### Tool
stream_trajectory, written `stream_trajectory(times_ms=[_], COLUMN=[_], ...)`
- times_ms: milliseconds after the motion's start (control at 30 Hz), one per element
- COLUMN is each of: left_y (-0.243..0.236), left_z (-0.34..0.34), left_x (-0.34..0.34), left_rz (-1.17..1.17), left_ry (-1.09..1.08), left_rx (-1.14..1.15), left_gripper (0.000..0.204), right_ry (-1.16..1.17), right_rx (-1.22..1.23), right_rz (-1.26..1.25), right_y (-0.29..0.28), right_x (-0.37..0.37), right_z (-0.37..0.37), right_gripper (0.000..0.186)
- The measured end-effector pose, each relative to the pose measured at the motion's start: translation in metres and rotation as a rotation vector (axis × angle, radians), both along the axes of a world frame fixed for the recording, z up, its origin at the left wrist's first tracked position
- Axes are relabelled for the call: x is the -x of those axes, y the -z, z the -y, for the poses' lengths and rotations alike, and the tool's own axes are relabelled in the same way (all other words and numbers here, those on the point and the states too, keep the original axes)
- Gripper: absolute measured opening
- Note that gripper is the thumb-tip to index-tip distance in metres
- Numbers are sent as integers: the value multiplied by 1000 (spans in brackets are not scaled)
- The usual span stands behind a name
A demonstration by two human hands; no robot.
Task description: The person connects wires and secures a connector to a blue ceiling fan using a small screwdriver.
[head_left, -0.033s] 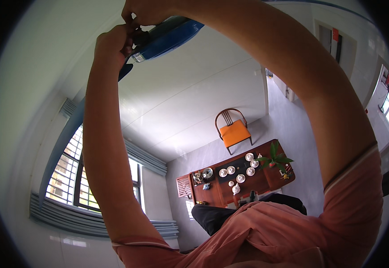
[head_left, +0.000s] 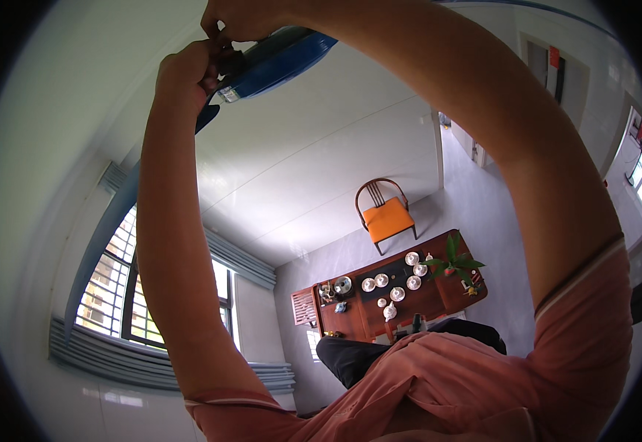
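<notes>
Both my arms reach up overhead, and my hands meet at the upper left beside a blue, rounded housing (head_left: pixel 288 70) that looks like part of a ceiling fan. The fingers of my left hand (head_left: pixel 182 70) are bent and pressed together at its left end. Close above, my right hand (head_left: pixel 246 18) has its fingertips pinched next to the left ones. A small dark part shows between the hands, too shadowed to name. A short blue piece (head_left: pixel 207 118) sticks out below my left wrist, and a long blue blade-like strip (head_left: pixel 102 247) runs down behind my left forearm.
Far below stands a red-brown wooden table (head_left: pixel 347 320) with several white cups, a teapot (head_left: pixel 389 312) and a green plant (head_left: pixel 451 260). An orange-seated chair (head_left: pixel 387 219) is beyond it. Windows (head_left: pixel 107 295) with blue-grey curtains (head_left: pixel 170 363) are at the left. A doorway (head_left: pixel 546 70) is at the right.
</notes>
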State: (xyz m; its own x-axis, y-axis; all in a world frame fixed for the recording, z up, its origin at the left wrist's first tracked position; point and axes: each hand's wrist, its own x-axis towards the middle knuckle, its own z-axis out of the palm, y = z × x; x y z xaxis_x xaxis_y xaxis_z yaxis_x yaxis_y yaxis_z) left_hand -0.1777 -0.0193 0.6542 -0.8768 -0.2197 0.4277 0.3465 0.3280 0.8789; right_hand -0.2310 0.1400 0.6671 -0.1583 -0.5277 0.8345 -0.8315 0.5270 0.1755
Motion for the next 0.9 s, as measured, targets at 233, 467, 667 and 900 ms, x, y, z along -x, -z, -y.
stream_trajectory(times_ms=[233, 467, 667, 900], left_y=[1, -10, -12, 20], left_z=[-5, 10, 13, 6], left_x=[-3, 11, 4, -13], left_rz=[-46, -105, -197, -597], left_ry=[5, 167, -205, -333], left_rx=[58, -270, 69, 376], left_gripper=[13, 16, 23, 22], right_ry=[-29, -10, -41, 11], right_rx=[4, -6, -30, -48], right_rz=[-14, 161, 28, -31], right_y=[0, -7, -5, -6], right_x=[2, 0, 7, 7], right_z=[-2, 3, 1, 6], right_gripper=[11, 12, 10, 8])
